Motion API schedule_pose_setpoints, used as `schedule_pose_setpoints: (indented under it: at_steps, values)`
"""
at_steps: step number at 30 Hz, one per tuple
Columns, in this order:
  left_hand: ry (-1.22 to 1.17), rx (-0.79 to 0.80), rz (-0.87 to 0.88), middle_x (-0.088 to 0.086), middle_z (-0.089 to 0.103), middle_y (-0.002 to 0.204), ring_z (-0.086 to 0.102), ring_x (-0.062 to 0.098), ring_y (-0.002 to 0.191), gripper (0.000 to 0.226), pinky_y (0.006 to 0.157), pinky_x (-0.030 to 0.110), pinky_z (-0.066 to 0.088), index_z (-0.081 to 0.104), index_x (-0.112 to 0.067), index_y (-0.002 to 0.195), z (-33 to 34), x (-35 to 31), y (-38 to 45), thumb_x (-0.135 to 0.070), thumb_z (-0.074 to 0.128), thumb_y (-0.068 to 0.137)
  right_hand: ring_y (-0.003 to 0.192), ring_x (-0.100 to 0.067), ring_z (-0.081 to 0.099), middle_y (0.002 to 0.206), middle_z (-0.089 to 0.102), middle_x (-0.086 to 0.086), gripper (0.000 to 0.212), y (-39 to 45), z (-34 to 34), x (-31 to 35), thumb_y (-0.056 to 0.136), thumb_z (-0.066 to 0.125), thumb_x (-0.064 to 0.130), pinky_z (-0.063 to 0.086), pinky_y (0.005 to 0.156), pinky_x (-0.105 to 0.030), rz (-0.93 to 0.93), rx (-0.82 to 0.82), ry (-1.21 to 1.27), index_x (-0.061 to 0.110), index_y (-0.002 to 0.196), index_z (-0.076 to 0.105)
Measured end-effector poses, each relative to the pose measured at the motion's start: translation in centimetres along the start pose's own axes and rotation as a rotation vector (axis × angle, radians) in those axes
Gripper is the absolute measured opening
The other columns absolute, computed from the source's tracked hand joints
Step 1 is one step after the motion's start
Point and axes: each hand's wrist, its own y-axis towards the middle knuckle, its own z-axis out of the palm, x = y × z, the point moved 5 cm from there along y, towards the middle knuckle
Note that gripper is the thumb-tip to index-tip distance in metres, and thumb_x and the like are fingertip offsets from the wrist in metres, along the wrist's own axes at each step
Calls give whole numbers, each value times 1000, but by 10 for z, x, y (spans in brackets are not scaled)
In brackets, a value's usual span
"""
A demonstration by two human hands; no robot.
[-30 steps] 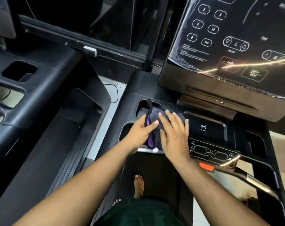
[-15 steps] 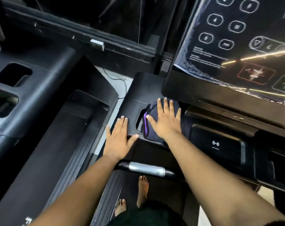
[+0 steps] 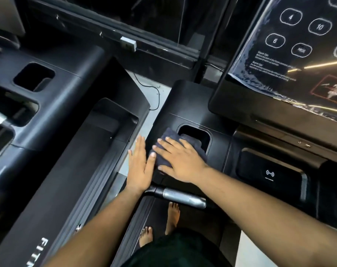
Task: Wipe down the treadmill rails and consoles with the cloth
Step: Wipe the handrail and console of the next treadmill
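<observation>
Cloth: the dark grey folded cloth (image 3: pixel 164 149) lies on the matte black treadmill console tray (image 3: pixel 190 105), at the left edge of a rectangular cup recess (image 3: pixel 195 132).
Right grip: the right hand (image 3: pixel 180 161) presses flat on the cloth, fingers straight.
Left grip: the left hand (image 3: pixel 139 166) rests flat, released, just beside the cloth.
Around: a silver handrail grip (image 3: pixel 183 198) sits below the hands; the glossy touch display (image 3: pixel 291 60) is to the right; a neighbouring black treadmill (image 3: pixel 67 122) is to the left.

A gym floor: two black treadmills stand side by side, one console (image 3: pixel 291 54) showing numbered speed buttons (4, 6, 10), with a metal handrail (image 3: pixel 183 197) and a neighbouring treadmill (image 3: pixel 71 155) beside it.
</observation>
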Motion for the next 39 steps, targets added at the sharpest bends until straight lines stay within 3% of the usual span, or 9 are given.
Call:
schedule_pose_setpoints:
  at_steps: [4,9,17,21,23,26,31,35,39]
  values:
    - [98,57,47,-6,2,172,-5,0,157,86,126,29,-11,8,-20,165,5,3,-2,-74,14,98,158,-22,18,172,19,2,80,-3,0,-12,95,31,70,26,121,-58,106,26,-93,30,164,22]
    - [-69,18,-12,-14,2,167,-2,-4,155,76,125,26,-10,8,-23,163,-2,3,-6,-62,24,100,159,-22,-10,174,-3,3,76,59,-8,9,103,30,63,-5,125,-61,226,150,-34,26,166,7]
    - [163,94,111,-1,1,173,-6,8,159,83,129,39,-7,5,-19,165,3,-1,-6,-69,17,100,154,-23,31,170,25,1,80,-39,-8,-2,96,50,63,38,113,-49,75,68,-119,27,163,26]
    - [461,222,222,-1,-8,173,-12,12,159,92,128,52,-8,0,-18,165,16,-6,-4,-78,0,95,152,-23,31,165,36,1,87,-49,-18,-38,92,12,75,21,118,-53,316,173,-263,26,161,30]
    - [514,254,205,-3,-13,173,-16,12,158,95,126,55,-10,-4,-21,165,19,-6,-2,-82,0,93,152,-28,29,162,39,-5,81,-44,-30,-47,95,20,73,8,122,-60,447,110,-317,23,155,43]
    - [551,273,207,-3,-15,173,-19,12,157,96,125,57,-12,-7,-22,165,21,-6,-2,-83,0,92,127,-30,52,134,60,-10,71,-41,-23,-22,94,36,69,26,117,-50,449,-22,-253,16,136,58]
    - [557,301,182,-4,-14,172,-21,10,156,95,125,56,-13,-11,-24,163,20,-7,-1,-85,-1,91,113,-34,63,118,70,-12,75,-25,-27,-25,93,37,80,43,94,-43,419,227,-3,16,122,62]
    - [533,298,182,-5,-11,173,-18,10,157,94,125,55,-12,-7,-23,163,20,-7,-1,-83,3,92,101,-30,63,95,63,-1,65,5,-21,-38,85,38,90,39,75,-38,420,400,194,27,81,53]
    - [537,308,172,-5,-12,172,-18,10,157,97,126,55,-11,-4,-22,165,19,-9,-1,-84,6,91,98,-31,63,96,67,-3,65,-18,-18,-45,86,38,88,40,82,-41,271,310,27,24,85,48]
